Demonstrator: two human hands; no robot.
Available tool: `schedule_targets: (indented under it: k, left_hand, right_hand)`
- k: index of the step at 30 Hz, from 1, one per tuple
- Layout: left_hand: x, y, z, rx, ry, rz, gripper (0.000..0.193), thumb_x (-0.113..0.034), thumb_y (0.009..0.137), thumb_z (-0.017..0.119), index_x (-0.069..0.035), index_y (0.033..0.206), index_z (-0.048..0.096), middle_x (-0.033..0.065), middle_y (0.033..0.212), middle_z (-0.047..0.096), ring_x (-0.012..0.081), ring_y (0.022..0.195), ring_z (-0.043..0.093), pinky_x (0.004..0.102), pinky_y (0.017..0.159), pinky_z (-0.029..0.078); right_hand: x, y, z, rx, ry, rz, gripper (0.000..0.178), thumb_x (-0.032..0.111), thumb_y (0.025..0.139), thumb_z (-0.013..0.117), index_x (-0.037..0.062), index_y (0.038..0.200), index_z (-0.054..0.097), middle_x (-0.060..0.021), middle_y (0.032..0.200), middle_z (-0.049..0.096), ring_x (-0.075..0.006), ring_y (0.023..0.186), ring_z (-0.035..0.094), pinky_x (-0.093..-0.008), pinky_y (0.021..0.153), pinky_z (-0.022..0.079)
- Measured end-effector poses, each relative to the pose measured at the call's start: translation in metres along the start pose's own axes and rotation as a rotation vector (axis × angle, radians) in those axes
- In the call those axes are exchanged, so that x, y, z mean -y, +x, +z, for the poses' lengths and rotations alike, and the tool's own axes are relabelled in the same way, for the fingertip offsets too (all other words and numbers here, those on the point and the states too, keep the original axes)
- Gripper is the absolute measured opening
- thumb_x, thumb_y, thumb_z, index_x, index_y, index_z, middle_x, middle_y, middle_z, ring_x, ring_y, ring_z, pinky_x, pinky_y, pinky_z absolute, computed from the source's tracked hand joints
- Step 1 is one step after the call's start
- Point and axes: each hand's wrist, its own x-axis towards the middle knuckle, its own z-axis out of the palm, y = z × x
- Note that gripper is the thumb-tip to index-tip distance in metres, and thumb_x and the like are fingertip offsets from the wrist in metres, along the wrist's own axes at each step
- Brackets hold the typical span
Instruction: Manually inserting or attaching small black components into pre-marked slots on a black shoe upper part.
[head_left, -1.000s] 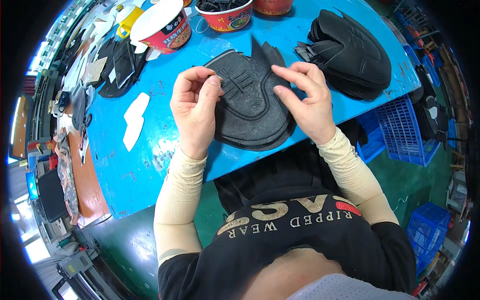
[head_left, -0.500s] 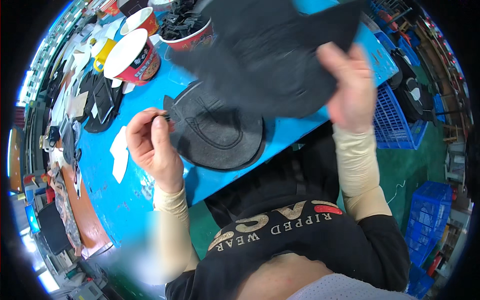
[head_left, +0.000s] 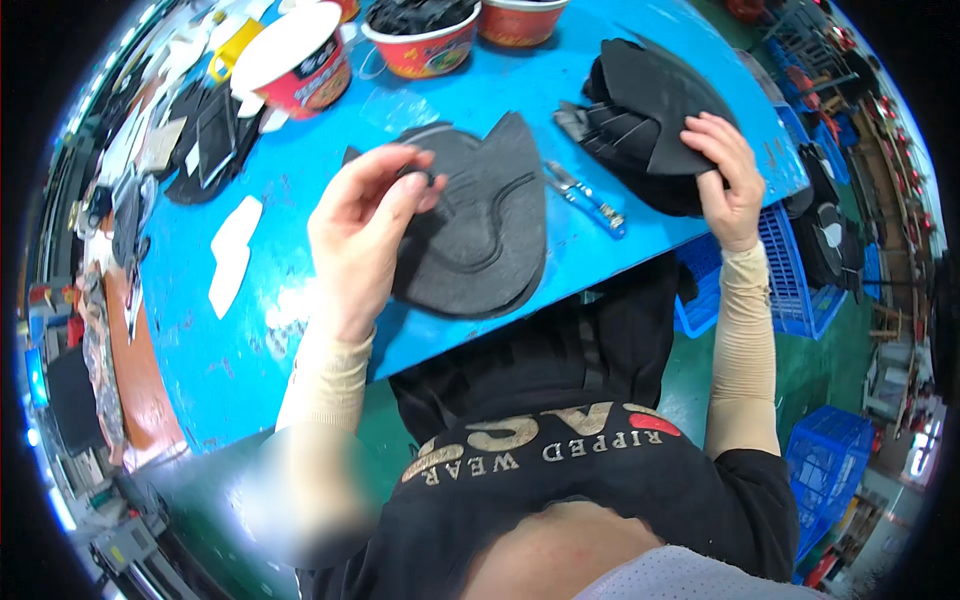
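Note:
My left hand [head_left: 365,225] is raised over the left edge of a stack of black felt-like pieces [head_left: 475,235] with pointed corners and a curved raised line. Its thumb and fingers pinch a small dark thing, too small to name. At the right, my right hand [head_left: 728,175] grips the near edge of a black molded piece [head_left: 665,105], its fingers on top and the thumb lower down. That piece lies on a pile of similar black pieces. Between the two stacks lies a small blue-handled metal hand tool [head_left: 587,198].
Red paper tubs [head_left: 425,52] with black bits stand at the far side, beside a large white-topped tub [head_left: 295,60]. A yellow cup [head_left: 238,48], white paper scraps [head_left: 235,255] and more black pieces lie left. Blue crates [head_left: 830,470] stand on the floor at right.
My right hand has brought the black piece down from the air onto the right pile, uncovering the near stack and the blue-handled tool. My left hand still pinches the small dark thing.

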Motion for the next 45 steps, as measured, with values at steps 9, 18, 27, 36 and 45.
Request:
schedule_targets:
  k: [9,18,27,36,45]
  left_hand:
    - [0.002,0.004,0.001,0.098,-0.100,-0.115,0.028,-0.004,0.091,0.061,-0.001,0.119,0.057,0.0124,0.110,0.064,0.0200,0.097,0.065,0.0287,0.082,0.054]
    - [0.001,-0.003,0.005,0.126,-0.173,-0.082,0.024,-0.003,0.089,0.065,-0.001,0.113,0.061,0.0115,0.107,0.066,0.0163,0.095,0.064,0.0269,0.082,0.053]
    - [-0.005,-0.009,0.014,0.082,0.064,0.010,0.024,0.003,0.085,0.067,0.000,0.109,0.062,0.0077,0.102,0.068,0.0124,0.094,0.064,0.0239,0.083,0.052]
    - [-0.003,-0.009,0.012,0.119,0.150,0.111,0.025,0.003,0.084,0.068,0.001,0.108,0.062,0.0081,0.102,0.067,0.0127,0.093,0.064,0.0242,0.082,0.053]
    - [0.001,-0.008,0.010,0.240,0.131,0.187,0.026,0.008,0.085,0.064,0.003,0.110,0.061,0.0116,0.106,0.066,0.0161,0.098,0.063,0.0278,0.086,0.052]
  right_hand:
    - [0.033,0.015,-0.004,0.126,-0.191,0.069,0.037,0.007,0.081,0.062,0.0074,0.117,0.065,-0.0124,0.120,0.062,-0.0285,0.113,0.055,-0.0377,0.101,0.039]
    - [0.148,0.044,0.069,0.112,0.905,0.388,0.027,0.005,0.083,0.071,0.0012,0.108,0.061,-0.0054,0.098,0.065,-0.0112,0.088,0.061,-0.0244,0.081,0.048]
    - [0.163,0.035,0.085,0.055,0.723,0.352,0.018,0.002,0.087,0.067,0.0021,0.104,0.059,-0.0036,0.093,0.065,-0.0084,0.084,0.062,-0.0215,0.076,0.050]
    - [0.158,0.037,0.079,0.173,1.512,0.901,0.019,0.005,0.088,0.066,0.0018,0.102,0.053,-0.0028,0.093,0.062,-0.0059,0.083,0.058,-0.0197,0.073,0.047]
    - [0.147,0.035,0.074,0.312,1.742,0.993,0.018,0.007,0.087,0.065,0.0051,0.100,0.053,-0.0036,0.092,0.064,-0.0078,0.080,0.058,-0.0209,0.072,0.046]
